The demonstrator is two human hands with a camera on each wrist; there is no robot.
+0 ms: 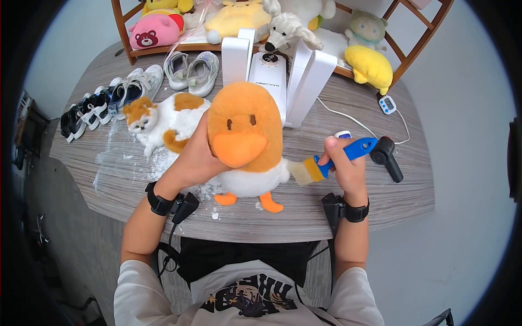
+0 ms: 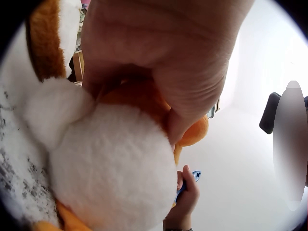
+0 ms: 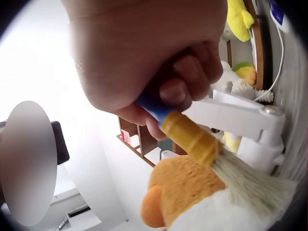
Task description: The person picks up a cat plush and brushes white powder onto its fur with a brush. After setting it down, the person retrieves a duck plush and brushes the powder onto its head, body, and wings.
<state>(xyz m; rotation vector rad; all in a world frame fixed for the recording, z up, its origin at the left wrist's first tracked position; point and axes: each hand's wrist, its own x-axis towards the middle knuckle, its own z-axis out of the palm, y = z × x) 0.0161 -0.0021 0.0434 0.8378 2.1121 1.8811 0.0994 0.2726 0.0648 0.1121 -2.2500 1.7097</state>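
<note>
A plush duck with an orange head, white belly and orange feet stands upright at the table's near side. My left hand grips it from the left around the neck, under the beak. In the left wrist view the thumb and fingers close round the orange plush above the white body. My right hand holds a paintbrush by its blue handle. Its pale bristles meet the duck's white wing at the right. In the right wrist view curled fingers wrap the handle above the yellow ferrule.
White powder lies on the grey wood table. A plush cat and several shoes are at the left. Behind the duck is a white folding device. A black handheld tool lies right, plush toys on a shelf behind.
</note>
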